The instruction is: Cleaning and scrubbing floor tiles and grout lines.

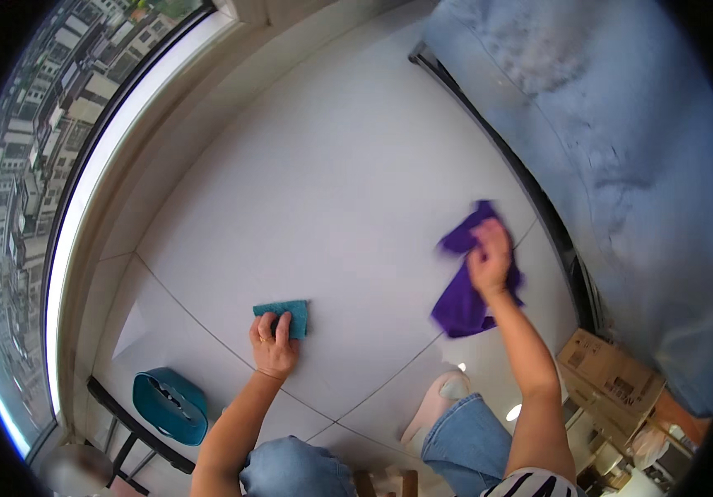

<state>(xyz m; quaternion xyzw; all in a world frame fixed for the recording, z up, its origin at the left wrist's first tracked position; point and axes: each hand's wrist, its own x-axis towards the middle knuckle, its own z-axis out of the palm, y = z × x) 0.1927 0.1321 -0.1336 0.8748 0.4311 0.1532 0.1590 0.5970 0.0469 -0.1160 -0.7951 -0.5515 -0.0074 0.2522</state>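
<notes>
On the pale tiled floor [307,174], my left hand [274,348] grips a teal scrubbing sponge [294,314], pressed down with the fingers over it. To the right, my right hand [492,258] rests on a crumpled purple cloth [463,307], which lies spread on the tiles. Slight blur surrounds the cloth and that hand. The palm hides part of the cloth, so how tightly the fingers hold it is hard to see.
At left, a teal plastic basin [171,407] stands beside a black metal frame [145,428]. A window ledge [127,124] curves along the left. A dark-edged bed frame [505,149] with blue covering borders the right. Near my right elbow sits a cardboard box [611,373].
</notes>
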